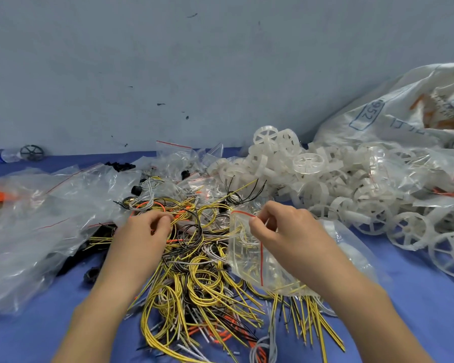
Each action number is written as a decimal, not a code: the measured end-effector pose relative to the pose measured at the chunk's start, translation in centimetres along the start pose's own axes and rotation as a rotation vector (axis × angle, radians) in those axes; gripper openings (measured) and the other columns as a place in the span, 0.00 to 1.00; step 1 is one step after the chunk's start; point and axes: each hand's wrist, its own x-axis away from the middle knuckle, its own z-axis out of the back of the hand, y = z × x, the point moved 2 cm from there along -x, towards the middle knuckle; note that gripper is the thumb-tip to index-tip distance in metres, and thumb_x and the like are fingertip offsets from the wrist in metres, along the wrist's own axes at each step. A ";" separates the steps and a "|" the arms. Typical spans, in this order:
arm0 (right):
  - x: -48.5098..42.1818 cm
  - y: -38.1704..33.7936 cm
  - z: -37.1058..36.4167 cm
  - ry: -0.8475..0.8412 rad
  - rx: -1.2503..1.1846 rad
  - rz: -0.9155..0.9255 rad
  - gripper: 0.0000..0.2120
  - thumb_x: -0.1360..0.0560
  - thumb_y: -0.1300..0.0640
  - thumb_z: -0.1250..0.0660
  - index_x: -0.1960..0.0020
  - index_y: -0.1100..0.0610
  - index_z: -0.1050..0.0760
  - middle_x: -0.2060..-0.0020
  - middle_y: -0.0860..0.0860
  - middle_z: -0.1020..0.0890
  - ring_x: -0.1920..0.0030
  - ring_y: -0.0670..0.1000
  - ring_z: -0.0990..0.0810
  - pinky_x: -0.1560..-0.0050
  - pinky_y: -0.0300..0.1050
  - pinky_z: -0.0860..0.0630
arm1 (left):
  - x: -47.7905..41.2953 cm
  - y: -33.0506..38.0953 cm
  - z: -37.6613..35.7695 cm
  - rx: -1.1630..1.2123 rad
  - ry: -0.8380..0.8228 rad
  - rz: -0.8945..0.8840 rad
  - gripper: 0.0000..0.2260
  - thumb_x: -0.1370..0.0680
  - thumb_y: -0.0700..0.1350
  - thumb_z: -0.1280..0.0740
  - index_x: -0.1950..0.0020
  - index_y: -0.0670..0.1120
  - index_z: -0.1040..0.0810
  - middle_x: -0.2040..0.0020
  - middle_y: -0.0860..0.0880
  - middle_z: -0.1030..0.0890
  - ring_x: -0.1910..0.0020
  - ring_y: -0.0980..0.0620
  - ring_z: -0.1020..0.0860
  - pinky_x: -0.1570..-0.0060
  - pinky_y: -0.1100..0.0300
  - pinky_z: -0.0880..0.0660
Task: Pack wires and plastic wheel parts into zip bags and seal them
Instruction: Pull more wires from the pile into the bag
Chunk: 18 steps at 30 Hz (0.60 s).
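Landmark: the wire pile (194, 271), a tangle of yellow, black, white and orange leads on the blue table cover (404, 310); single wires cannot be followed through the knot, and the pile's near edge is cut off by the bottom of the frame.
Left hand (144, 234): on the far left part of the wire pile, fingers curled down into the strands; the fingertips are buried among yellow and orange wires, so I cannot tell whether it pinches one or only rests there.
Right hand (281, 229): over the right side of the wire pile, thumb and forefinger pinching the red-striped mouth of a small zip bag (249, 258).
Zip bag: hangs from the pinch over the wire pile's right edge; yellow and white wires show through the clear film, their count unreadable; its lower right corner is hidden behind the right forearm.
Wheel parts (338, 184): a heap of translucent white spoked wheels to the right of and behind the wire pile, running out of the frame on the right.
Empty bags (37, 218): crumpled clear bags left of the wire pile, partly covering small black parts that are too dark to identify.
Large sack (404, 108): behind the wheel heap, printing blurred, cut off at the right.
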 end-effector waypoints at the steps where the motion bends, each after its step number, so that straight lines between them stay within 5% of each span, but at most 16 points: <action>1: 0.0 0.0 0.0 0.000 0.000 0.000 0.12 0.22 0.44 0.39 0.62 0.47 0.29 0.72 0.46 0.23 0.69 0.46 0.25 0.66 0.48 0.27 | 0.1 -0.1 -0.3 -0.039 -0.028 -0.018 0.08 0.20 0.47 0.37 0.50 0.53 0.17 0.63 0.55 0.18 0.62 0.56 0.21 0.63 0.59 0.29; 5: -0.1 0.0 0.0 -0.007 0.002 -0.002 0.12 0.22 0.44 0.39 0.62 0.47 0.29 0.72 0.46 0.23 0.69 0.46 0.25 0.66 0.48 0.27 | 0.7 0.1 -1.8 -0.111 -0.189 -0.082 0.09 0.19 0.46 0.38 0.48 0.59 0.21 0.62 0.61 0.22 0.70 0.65 0.27 0.71 0.69 0.37; 8: -0.1 0.0 0.0 -0.007 -0.003 -0.002 0.12 0.22 0.44 0.39 0.62 0.47 0.29 0.72 0.46 0.23 0.70 0.46 0.25 0.66 0.48 0.27 | 0.8 0.0 -2.5 -0.147 -0.253 -0.093 0.11 0.18 0.46 0.40 0.44 0.59 0.21 0.52 0.59 0.23 0.57 0.60 0.25 0.54 0.59 0.26; 10: -0.1 0.1 0.1 -0.007 -0.005 -0.001 0.12 0.22 0.44 0.39 0.62 0.47 0.29 0.72 0.46 0.23 0.70 0.46 0.25 0.67 0.48 0.27 | 0.7 -0.1 -2.7 -0.191 -0.274 -0.078 0.11 0.18 0.47 0.41 0.41 0.59 0.22 0.46 0.55 0.25 0.47 0.52 0.25 0.42 0.50 0.27; 18: -0.1 0.3 0.2 -0.006 -0.011 0.003 0.12 0.22 0.44 0.39 0.61 0.47 0.29 0.71 0.46 0.22 0.70 0.47 0.25 0.67 0.47 0.28 | 1.0 -0.2 -2.3 -0.213 -0.302 -0.138 0.07 0.19 0.51 0.39 0.43 0.58 0.23 0.46 0.57 0.28 0.44 0.57 0.28 0.43 0.57 0.30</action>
